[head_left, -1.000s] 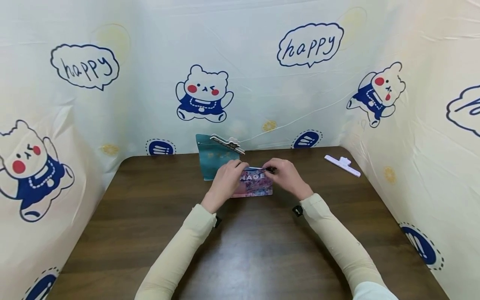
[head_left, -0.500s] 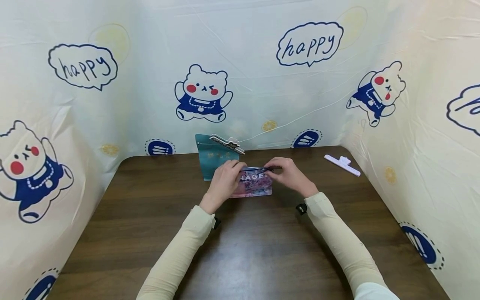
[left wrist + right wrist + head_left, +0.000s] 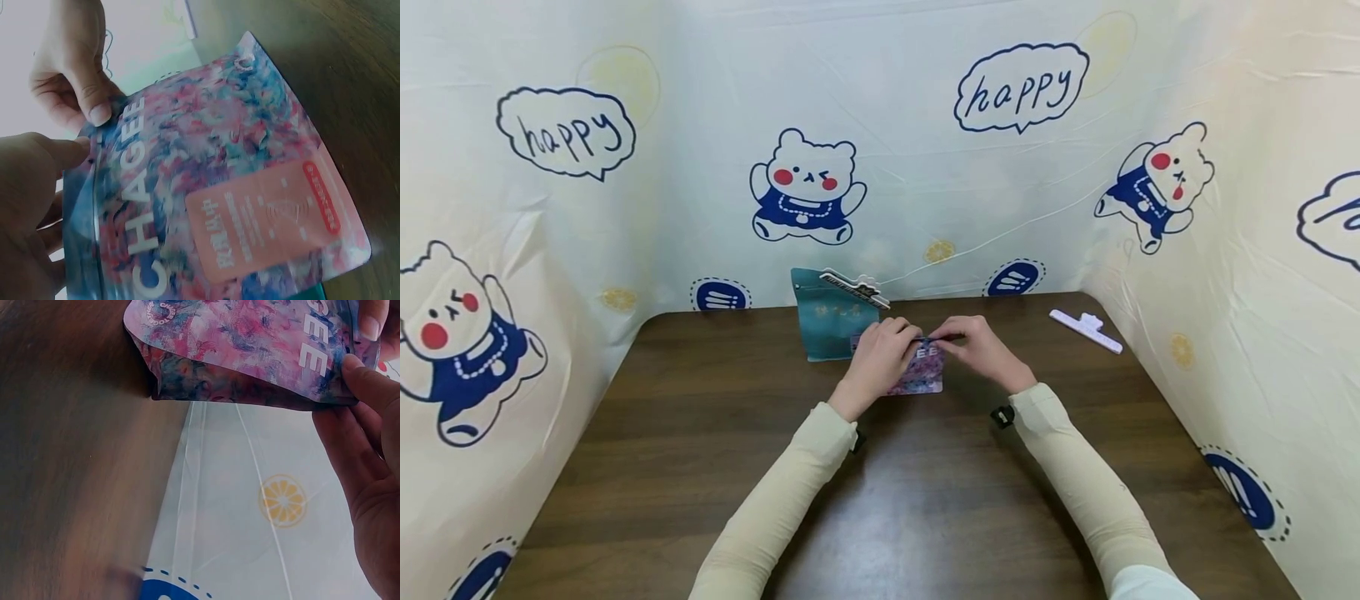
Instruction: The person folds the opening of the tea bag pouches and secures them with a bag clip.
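A pink and blue patterned zip pouch lettered CHAGEE stands upright on the table in the head view, its left part covered by my left hand. That hand pinches the pouch's top strip, thumb on the printed face and fingers behind. Close beside it, my right hand pinches the top right corner between thumb and fingers. In the left wrist view, a zip line crosses the pouch just below the top edge, and both thumbs lie near its right end. The right wrist view shows the pouch's folded side.
Behind and left of the patterned pouch stands a teal pouch with a black-and-white clip slanted across its top corner. A pale lilac clip lies at the table's right rear. Printed cloth surrounds the wooden table.
My left hand has slid right along the pouch's top edge, towards the right hand, covering more lettering. The right hand shifted slightly right earlier and stays at the corner.
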A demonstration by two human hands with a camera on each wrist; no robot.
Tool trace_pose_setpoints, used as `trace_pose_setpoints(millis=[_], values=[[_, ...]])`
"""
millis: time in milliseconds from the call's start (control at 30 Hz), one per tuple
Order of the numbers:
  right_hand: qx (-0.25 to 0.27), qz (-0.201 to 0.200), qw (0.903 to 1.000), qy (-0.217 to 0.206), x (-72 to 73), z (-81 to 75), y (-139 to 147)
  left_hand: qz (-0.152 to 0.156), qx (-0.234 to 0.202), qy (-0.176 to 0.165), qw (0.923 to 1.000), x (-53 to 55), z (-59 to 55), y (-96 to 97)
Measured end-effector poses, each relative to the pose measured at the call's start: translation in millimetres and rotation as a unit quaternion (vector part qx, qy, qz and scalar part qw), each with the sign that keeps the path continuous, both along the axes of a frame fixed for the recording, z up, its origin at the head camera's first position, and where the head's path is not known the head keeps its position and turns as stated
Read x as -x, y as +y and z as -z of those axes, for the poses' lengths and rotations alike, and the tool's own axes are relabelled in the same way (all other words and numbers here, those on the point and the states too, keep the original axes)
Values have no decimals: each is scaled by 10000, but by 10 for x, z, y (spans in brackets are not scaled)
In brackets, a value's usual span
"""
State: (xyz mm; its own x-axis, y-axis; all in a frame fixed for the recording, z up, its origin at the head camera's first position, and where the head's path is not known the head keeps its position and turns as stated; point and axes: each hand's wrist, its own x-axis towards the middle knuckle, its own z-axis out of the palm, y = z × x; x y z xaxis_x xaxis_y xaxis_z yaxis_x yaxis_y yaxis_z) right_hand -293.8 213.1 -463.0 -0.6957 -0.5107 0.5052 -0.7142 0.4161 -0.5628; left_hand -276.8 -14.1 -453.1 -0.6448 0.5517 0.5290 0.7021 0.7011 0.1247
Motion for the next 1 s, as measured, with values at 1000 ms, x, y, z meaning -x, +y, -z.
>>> trace_pose_setpoints(millis=[1000], values=[[-151,28,9996,-251,-26,-12,19,-620,-141,-129,9979,-11,8,185]])
